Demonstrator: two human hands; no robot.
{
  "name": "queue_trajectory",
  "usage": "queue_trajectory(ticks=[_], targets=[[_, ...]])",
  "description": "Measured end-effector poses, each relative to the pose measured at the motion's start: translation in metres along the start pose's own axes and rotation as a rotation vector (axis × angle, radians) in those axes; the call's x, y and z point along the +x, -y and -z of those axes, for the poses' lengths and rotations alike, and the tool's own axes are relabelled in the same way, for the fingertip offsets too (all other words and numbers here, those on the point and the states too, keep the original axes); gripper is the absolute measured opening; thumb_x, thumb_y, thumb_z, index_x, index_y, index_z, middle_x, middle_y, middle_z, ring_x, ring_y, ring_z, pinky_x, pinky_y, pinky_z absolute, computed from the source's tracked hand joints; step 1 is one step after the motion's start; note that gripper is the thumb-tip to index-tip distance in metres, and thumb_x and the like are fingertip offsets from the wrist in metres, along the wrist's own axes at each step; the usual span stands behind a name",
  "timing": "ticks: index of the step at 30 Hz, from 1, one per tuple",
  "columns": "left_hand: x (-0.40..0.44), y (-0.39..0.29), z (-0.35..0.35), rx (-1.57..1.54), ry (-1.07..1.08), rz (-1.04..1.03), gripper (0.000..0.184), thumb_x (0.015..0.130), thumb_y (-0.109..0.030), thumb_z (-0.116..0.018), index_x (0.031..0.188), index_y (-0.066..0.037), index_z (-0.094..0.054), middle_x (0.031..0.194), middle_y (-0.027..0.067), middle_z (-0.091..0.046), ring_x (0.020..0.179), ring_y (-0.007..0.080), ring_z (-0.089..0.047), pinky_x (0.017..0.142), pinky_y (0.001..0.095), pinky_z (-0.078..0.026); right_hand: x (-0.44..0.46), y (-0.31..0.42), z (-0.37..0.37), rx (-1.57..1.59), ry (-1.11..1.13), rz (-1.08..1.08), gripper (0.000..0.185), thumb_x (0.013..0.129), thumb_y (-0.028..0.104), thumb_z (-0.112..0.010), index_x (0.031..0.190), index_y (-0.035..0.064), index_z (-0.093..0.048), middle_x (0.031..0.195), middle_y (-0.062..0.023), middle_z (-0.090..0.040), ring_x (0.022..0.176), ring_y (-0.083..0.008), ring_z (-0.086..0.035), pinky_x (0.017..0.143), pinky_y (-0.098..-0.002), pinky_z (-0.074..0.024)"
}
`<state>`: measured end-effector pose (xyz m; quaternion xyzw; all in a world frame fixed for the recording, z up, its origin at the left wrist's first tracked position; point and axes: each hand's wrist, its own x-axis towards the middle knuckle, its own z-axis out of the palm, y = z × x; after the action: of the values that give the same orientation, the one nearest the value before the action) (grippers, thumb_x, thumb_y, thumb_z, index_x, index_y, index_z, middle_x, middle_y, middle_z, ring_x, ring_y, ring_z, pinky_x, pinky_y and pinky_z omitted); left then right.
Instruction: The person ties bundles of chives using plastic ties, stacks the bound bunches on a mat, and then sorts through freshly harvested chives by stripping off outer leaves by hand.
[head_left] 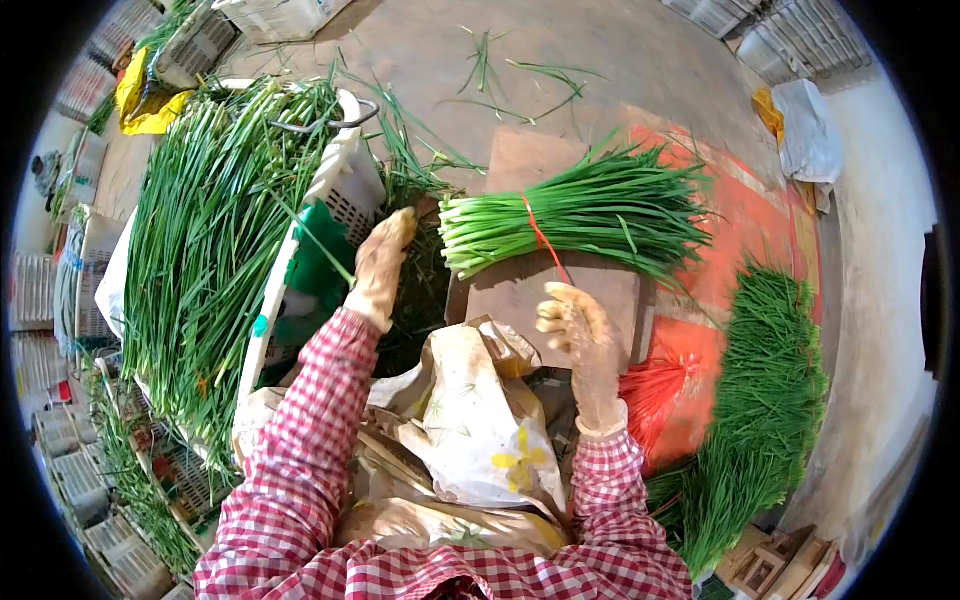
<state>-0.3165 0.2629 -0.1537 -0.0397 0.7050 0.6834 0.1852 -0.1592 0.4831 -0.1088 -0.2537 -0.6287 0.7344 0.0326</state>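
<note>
My left hand [384, 258], in a soiled pale glove, is between the white crate and the tied bundle. Its fingers point forward, apparently stretched out, with nothing visible in them. My right hand [583, 345], gloved too, has curled fingers at the loose end of a red tie [541, 235]. That tie runs round a bundle of garlic chives [590, 215], cut ends to the left and leaf tips to the right. Under the bundle is a brown board [545, 300]. Loose chives [220, 220] fill the crate [345, 180] on my left.
A bunch of red ties [662, 395] lies by my right wrist. More chives [765, 400] are piled along the right side. A stained whitish sheet [470, 420] covers my lap. Stray leaves [540, 85] litter the floor, and stacked crates [75, 440] line the left.
</note>
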Motion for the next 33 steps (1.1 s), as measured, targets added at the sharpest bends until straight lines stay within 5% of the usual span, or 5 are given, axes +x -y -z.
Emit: queue_trajectory(ticks=[6,14,19,26,33], targets=[[0.043,-0.014,-0.051,-0.207,0.247,0.243,0.054,0.094,-0.045,-0.045,0.128,-0.003,-0.047,0.122,0.0075,-0.051,0.103,0.0205,-0.053,0.090,0.0338,-0.042,0.053,-0.037,-0.022,0.507,0.071,-0.270,0.081,0.082,0.054,-0.062,0.132,-0.0047,-0.038,0.127,-0.0206,-0.049,0.113,-0.0282,-0.053,0.093,-0.0387,-0.0453],[-0.152,-0.115,-0.085,0.695,0.728,-0.757,0.067,0.080,-0.039,-0.068,0.126,0.005,-0.046,0.119,0.0280,-0.053,0.115,0.0390,-0.050,0.100,0.0448,-0.038,-0.022,0.014,0.014,0.840,0.023,-0.062,0.077,0.081,0.054,-0.060,0.128,-0.0033,-0.041,0.119,-0.0168,-0.054,0.104,-0.0246,-0.057,0.088,-0.0357,-0.0512],[-0.166,-0.123,-0.057,-0.041,1.446,-0.068,0.043,0.089,-0.031,-0.060,0.122,-0.004,-0.056,0.114,0.0121,-0.062,0.105,0.0249,-0.057,0.094,0.0354,-0.043,-0.080,0.040,0.045,1.032,0.557,0.095,0.103,0.069,0.052,-0.075,0.136,-0.0084,-0.025,0.120,-0.0174,-0.050,0.104,-0.0261,-0.057,0.087,-0.0389,-0.0527],[-0.171,-0.114,-0.100,-0.838,1.121,0.291,0.054,0.090,-0.056,-0.041,0.113,-0.009,-0.056,0.089,0.0094,-0.064,0.090,0.0262,-0.063,0.079,0.0472,-0.052,-0.114,0.064,0.014,1.303,1.149,-0.133,0.108,0.066,0.055,-0.076,0.134,-0.0084,-0.021,0.121,-0.0161,-0.050,0.101,-0.0271,-0.056,0.084,-0.0425,-0.0467],[-0.180,-0.089,-0.112,-1.168,0.525,0.080,0.047,0.084,-0.039,-0.065,0.118,-0.007,-0.055,0.109,0.0089,-0.063,0.094,0.0204,-0.064,0.081,0.0366,-0.055,-0.172,0.063,0.053,0.268,0.608,-0.186,0.099,0.075,0.067,-0.058,0.140,-0.0012,-0.026,0.134,-0.0186,-0.044,0.117,-0.0328,-0.050,0.099,-0.0426,-0.0415]])
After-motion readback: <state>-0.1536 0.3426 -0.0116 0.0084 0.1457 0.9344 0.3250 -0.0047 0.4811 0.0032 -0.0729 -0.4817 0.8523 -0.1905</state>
